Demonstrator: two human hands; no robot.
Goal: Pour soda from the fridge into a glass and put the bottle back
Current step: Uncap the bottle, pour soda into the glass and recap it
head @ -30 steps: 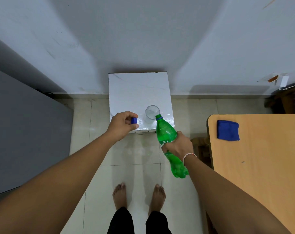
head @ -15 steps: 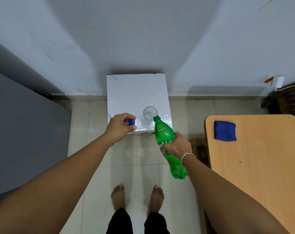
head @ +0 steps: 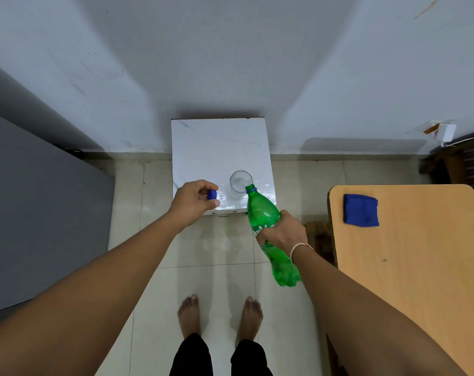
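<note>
My right hand (head: 283,232) grips the middle of a green soda bottle (head: 263,213), which is uncapped and tilted with its mouth right at the near rim of a clear glass (head: 239,181). The glass stands near the front edge of a small white table (head: 216,142). Whether liquid is flowing cannot be made out. My left hand (head: 193,199) hovers at the table's front left corner and pinches the blue bottle cap (head: 212,194) between its fingertips.
A grey fridge (head: 35,213) fills the left side. A wooden table (head: 409,267) stands at the right with a blue cloth (head: 361,210) on it. My bare feet (head: 219,313) stand on the tiled floor. A wall lies behind the white table.
The bottle's neck has tipped a little closer to the glass rim. My left hand with the cap has stayed almost in place.
</note>
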